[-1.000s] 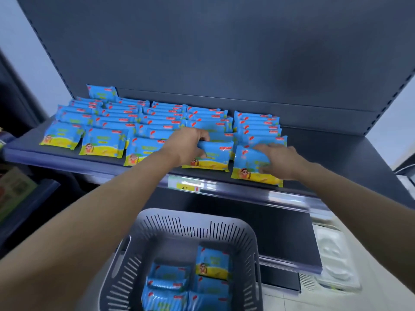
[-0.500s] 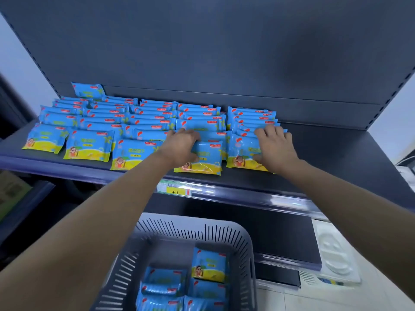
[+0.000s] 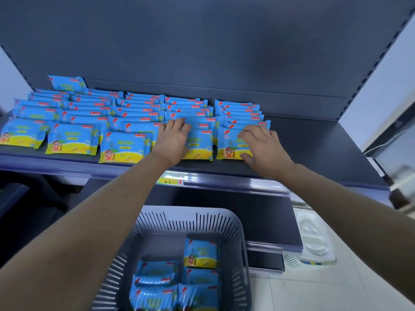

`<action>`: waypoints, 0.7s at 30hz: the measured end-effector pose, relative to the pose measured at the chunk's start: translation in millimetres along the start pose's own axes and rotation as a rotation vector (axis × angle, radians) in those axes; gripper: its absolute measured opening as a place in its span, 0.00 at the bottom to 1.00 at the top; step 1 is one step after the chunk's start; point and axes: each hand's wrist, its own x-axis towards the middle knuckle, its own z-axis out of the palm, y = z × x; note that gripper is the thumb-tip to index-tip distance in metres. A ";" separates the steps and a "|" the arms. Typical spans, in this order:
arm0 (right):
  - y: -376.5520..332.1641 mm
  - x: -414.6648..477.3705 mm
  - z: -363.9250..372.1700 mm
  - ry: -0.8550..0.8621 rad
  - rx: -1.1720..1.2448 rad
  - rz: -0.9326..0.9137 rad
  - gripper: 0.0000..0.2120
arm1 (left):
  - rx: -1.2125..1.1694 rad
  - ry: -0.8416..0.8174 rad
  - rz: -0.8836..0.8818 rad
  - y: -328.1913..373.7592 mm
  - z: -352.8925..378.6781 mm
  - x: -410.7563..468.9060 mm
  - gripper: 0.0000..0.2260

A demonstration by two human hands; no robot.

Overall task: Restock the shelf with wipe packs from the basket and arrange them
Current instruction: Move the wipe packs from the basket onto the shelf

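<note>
Shelf (image 3: 314, 140): blue wipe packs (image 3: 125, 147), print unreadable; tag (image 3: 170, 181) "29". Left hand (image 3: 174, 140), right hand (image 3: 262, 144): flat, fingers spread, pressing front packs.

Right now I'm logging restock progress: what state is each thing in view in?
Shelf: filled at left and middle with overlapping rows of packs, bare at right.
Basket: still holds several wipe packs.
Left hand: open, flat on a front-row pack.
Right hand: open, fingers spread on the rightmost front pack.
Back-left pack: propped against the back panel.
</note>
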 end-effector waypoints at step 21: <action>-158.2 -116.7 208.6 -0.774 0.126 -0.091 0.19 | -0.408 -0.536 -0.079 -31.5 126.7 -235.6 0.19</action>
